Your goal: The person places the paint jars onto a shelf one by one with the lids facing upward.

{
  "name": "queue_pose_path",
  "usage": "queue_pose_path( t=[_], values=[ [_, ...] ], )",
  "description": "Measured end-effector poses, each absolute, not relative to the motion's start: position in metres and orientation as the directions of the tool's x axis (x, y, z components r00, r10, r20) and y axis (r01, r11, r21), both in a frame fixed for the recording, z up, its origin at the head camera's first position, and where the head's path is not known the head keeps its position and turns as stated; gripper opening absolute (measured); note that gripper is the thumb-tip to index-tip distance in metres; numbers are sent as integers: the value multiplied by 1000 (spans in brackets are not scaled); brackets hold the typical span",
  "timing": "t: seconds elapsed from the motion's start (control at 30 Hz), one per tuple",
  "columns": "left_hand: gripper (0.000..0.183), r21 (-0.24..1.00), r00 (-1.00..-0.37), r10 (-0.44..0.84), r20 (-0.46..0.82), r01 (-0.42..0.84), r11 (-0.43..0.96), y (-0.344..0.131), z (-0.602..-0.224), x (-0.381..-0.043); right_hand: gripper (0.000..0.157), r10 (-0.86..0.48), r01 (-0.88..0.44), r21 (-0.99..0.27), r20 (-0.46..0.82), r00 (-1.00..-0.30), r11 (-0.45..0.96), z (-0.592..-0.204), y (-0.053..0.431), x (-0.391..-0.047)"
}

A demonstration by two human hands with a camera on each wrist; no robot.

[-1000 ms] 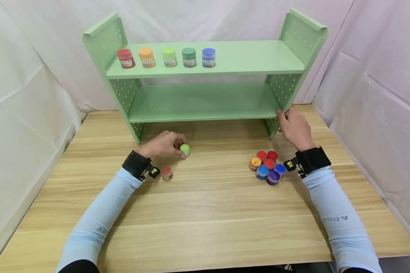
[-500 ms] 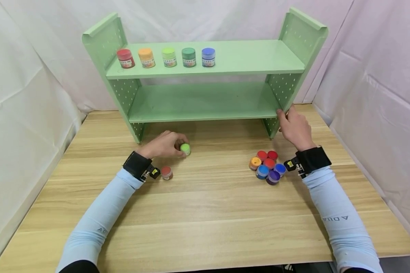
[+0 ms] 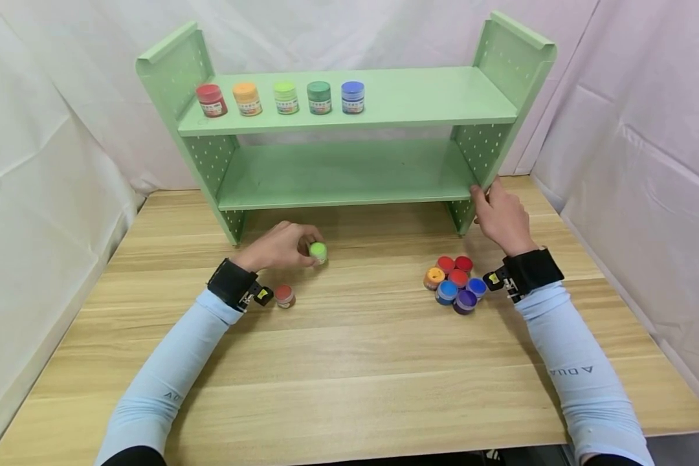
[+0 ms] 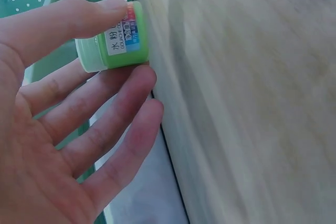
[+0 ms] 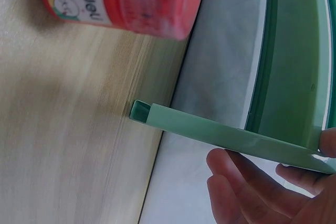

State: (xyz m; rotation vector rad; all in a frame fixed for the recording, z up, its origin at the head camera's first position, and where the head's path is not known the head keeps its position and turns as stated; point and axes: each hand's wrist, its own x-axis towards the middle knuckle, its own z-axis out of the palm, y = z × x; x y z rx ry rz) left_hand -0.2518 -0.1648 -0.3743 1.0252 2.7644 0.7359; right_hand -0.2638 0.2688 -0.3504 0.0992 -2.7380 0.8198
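Note:
My left hand pinches a light green gouache paint jar between thumb and fingers, its base right at the tabletop in front of the shelf. In the left wrist view the label faces the camera and the ring and little fingers extend free of the jar. My right hand grips the right side panel of the green two-tier shelf near its lower board, thumb inside and fingers outside. A brownish-red jar stands on the table beside my left wrist.
Along the upper board, a row of several jars runs from a red jar to a blue jar. Near my right wrist several jars cluster on the wooden table, among them an orange jar and a purple jar. White cloth surrounds the table.
My left hand has shifted very slightly to the right with the light green gouache paint jar. The right hand keeps its hold on the shelf.

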Motion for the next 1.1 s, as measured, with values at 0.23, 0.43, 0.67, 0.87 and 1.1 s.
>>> queue_pose_path(
  t=[0.23,0.43,0.67,0.87,1.1],
  values=[
    [40,474,-755,637,159,624,621,-164,-362,-246,63,12,-144,-523,284,-959,840,-349,267,-264],
    [33,443,-726,644,242,673,592,-161,-348,-242,63,6,-150,-520,286,-958,841,-349,267,-264],
    [35,416,-670,661,337,736,534,-151,-323,-242,65,10,-150,-523,291,-957,839,-349,268,-263],
    [35,398,-609,670,425,790,466,-141,-300,-246,65,7,-156,-523,296,-955,838,-350,267,-263],
    [36,336,-554,663,503,832,441,-124,-272,-251,64,10,-158,-521,304,-953,839,-350,267,-263]
  ],
)
